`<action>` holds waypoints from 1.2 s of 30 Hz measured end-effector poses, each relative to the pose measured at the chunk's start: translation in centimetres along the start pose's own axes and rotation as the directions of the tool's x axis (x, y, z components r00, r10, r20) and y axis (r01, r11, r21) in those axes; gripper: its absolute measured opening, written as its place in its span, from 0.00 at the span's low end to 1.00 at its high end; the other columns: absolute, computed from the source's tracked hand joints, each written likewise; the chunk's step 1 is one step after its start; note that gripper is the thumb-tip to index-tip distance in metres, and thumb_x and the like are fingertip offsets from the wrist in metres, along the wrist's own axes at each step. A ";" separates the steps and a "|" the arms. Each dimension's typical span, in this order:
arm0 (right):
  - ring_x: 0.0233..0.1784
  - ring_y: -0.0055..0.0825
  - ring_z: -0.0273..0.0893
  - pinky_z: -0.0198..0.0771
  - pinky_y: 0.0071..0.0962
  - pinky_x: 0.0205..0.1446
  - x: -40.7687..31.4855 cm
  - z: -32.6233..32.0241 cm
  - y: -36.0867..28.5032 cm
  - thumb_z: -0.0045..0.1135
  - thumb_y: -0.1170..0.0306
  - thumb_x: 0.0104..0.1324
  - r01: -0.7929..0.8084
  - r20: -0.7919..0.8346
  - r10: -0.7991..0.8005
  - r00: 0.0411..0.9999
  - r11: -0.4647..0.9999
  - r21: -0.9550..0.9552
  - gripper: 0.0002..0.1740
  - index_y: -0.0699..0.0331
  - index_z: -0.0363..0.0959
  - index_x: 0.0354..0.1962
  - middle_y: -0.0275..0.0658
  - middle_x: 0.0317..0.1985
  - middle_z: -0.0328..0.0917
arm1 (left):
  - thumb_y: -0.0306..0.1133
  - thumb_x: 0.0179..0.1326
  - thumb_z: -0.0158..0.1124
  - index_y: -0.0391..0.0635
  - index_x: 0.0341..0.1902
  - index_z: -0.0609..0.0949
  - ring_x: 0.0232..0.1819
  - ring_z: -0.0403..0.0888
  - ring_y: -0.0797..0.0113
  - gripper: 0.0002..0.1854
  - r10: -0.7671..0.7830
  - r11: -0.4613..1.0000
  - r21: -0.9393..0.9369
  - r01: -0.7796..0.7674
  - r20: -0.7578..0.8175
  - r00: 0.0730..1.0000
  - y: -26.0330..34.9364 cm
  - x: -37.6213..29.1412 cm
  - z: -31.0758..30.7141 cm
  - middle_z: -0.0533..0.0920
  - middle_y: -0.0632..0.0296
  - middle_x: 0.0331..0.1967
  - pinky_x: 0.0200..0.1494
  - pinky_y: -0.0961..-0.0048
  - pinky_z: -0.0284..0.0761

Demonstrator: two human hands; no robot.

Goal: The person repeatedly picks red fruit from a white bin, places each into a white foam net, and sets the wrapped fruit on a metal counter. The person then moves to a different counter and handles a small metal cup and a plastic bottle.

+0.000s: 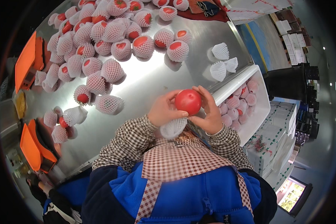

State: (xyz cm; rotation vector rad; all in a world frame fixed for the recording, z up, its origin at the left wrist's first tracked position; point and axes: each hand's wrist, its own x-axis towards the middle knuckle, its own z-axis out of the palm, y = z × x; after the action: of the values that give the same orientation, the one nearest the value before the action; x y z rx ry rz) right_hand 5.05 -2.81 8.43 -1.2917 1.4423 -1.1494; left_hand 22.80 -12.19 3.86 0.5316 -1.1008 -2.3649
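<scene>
Both of my hands hold one bare red tomato (188,101) above the near edge of the metal table. My left hand (163,109) grips it from the left, thumb across its lower side. From the other side, the fingers and thumb of my right hand (210,113) curve around it. A white foam net sleeve (173,129) hangs just below my left hand; how it is held is hidden. Three loose foam net sleeves (218,70) lie on the table (145,84) ahead of my right hand. To the left spreads a large heap of tomatoes in foam nets (85,33).
At my right stands a white box (261,98) containing several netted tomatoes (233,102). Two orange-topped devices (30,145) sit along the left side. A red cloth (200,14) lies at the far edge. White cartons (271,140) are stacked beyond the box. Another person (57,207) is at lower left.
</scene>
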 end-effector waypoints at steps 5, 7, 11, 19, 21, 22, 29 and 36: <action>0.70 0.42 0.62 0.63 0.37 0.70 0.1 1.2 -0.2 0.70 0.77 0.49 0.062 0.087 -0.044 0.995 0.972 -0.225 0.47 0.64 0.59 0.66 0.48 0.65 0.63 | 0.31 0.50 0.78 0.35 0.65 0.68 0.57 0.77 0.68 0.40 0.039 0.988 0.153 -0.021 -0.114 0.993 0.0 -2.4 -0.1 0.77 0.57 0.55 0.62 0.68 0.74; 0.69 0.44 0.63 0.64 0.37 0.69 0.1 1.6 -0.3 0.71 0.76 0.47 0.098 0.114 -0.068 0.991 0.955 -0.281 0.47 0.63 0.60 0.65 0.48 0.64 0.64 | 0.31 0.53 0.76 0.34 0.64 0.69 0.56 0.77 0.69 0.37 -0.024 0.990 0.131 0.043 -0.149 0.988 -0.2 -3.5 0.0 0.78 0.56 0.54 0.61 0.69 0.74; 0.66 0.45 0.66 0.65 0.37 0.67 -0.6 2.2 -0.3 0.72 0.72 0.43 0.215 0.196 -0.153 0.969 0.910 -0.354 0.48 0.62 0.62 0.64 0.48 0.62 0.65 | 0.34 0.60 0.70 0.34 0.63 0.71 0.54 0.77 0.70 0.30 -0.028 0.985 0.158 0.063 -0.213 0.977 -1.6 -5.8 0.7 0.79 0.57 0.52 0.59 0.70 0.74; 0.58 0.45 0.70 0.70 0.38 0.61 -5.8 0.8 -1.4 0.74 0.70 0.40 0.329 0.261 -0.237 0.936 0.855 -0.402 0.48 0.62 0.65 0.62 0.47 0.57 0.67 | 0.43 0.69 0.57 0.36 0.64 0.69 0.52 0.78 0.69 0.27 0.018 0.984 0.175 0.038 -0.309 0.951 -5.7 -8.5 6.2 0.78 0.55 0.54 0.58 0.70 0.74; 0.56 0.43 0.71 0.72 0.37 0.58 -7.7 0.3 -1.6 0.76 0.69 0.40 0.368 0.233 -0.293 0.927 0.830 -0.421 0.48 0.61 0.65 0.61 0.47 0.54 0.68 | 0.48 0.70 0.53 0.37 0.65 0.69 0.53 0.78 0.66 0.29 -0.029 0.999 -0.021 0.024 -0.277 0.961 -6.9 -9.0 7.8 0.77 0.53 0.56 0.58 0.68 0.75; 0.55 0.42 0.71 0.72 0.37 0.57 -8.7 0.0 -1.7 0.77 0.68 0.40 0.393 0.209 -0.334 0.919 0.820 -0.416 0.48 0.61 0.65 0.61 0.46 0.53 0.68 | 0.51 0.71 0.50 0.38 0.65 0.69 0.54 0.78 0.64 0.30 -0.075 0.985 -0.171 0.035 -0.237 0.969 -7.5 -9.3 8.5 0.77 0.52 0.56 0.57 0.68 0.75; 0.53 0.37 0.72 0.73 0.33 0.52 -14.8 -0.9 -0.3 0.79 0.64 0.40 0.318 0.216 -0.286 0.934 0.939 -0.134 0.49 0.63 0.65 0.61 0.44 0.51 0.68 | 0.76 0.59 0.44 0.44 0.57 0.76 0.13 0.73 0.66 0.44 -0.303 0.656 -0.746 0.115 -0.121 0.945 -13.7 -14.2 13.0 0.83 0.54 0.30 0.13 0.75 0.70; 0.56 0.43 0.74 0.72 0.34 0.59 -18.1 0.0 1.4 0.75 0.67 0.44 0.260 0.306 -0.225 0.925 0.963 -0.076 0.45 0.64 0.64 0.61 0.47 0.56 0.70 | 0.68 0.68 0.34 0.41 0.45 0.81 0.19 0.77 0.70 0.40 -0.286 0.958 -0.203 0.202 -0.672 0.683 -13.9 -16.9 16.1 0.80 0.59 0.21 0.22 0.73 0.72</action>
State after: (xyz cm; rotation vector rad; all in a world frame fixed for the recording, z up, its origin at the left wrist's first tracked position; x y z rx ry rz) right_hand 6.47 15.22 7.41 -1.6841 1.1641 -0.9876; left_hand 24.49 14.90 5.03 1.4635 -0.5525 -2.0857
